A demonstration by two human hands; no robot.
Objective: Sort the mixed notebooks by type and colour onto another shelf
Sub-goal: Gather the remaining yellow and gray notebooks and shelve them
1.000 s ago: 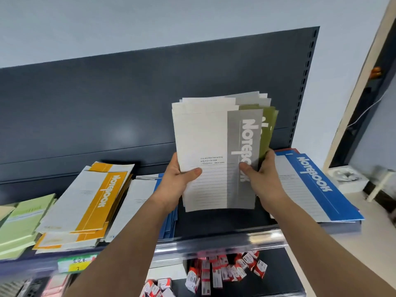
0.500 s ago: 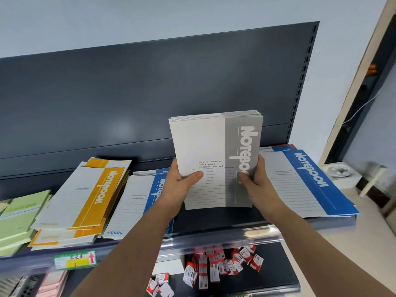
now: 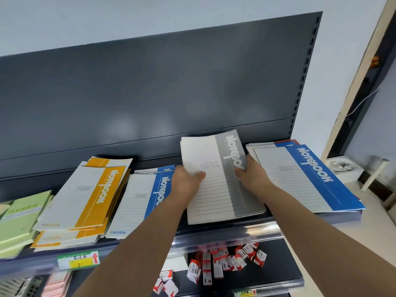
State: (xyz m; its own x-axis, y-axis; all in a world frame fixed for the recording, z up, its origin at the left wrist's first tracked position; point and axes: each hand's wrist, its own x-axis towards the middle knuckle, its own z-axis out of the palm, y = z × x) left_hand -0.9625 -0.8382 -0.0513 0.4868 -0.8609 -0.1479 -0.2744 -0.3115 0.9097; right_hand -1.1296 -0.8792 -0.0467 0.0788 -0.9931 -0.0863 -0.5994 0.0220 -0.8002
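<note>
Left hand [image 3: 188, 182] and right hand [image 3: 254, 179] are pinching grey notebooks [image 3: 214, 198] onto the shelf [image 3: 246, 232] — orange pile [image 3: 92, 198], blue pile [image 3: 300, 179] apparently lying sorted.

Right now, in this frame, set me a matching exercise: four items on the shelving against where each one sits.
Items:
1. grey notebooks
2. orange notebooks
3. green notebooks
4. red and white boxes

Places:
A. on the lower shelf
B. far left end of the upper shelf
C. held between the left hand and right hand
D. just left of the smaller blue notebooks

Pairs: 1-C, 2-D, 3-B, 4-A.
</note>
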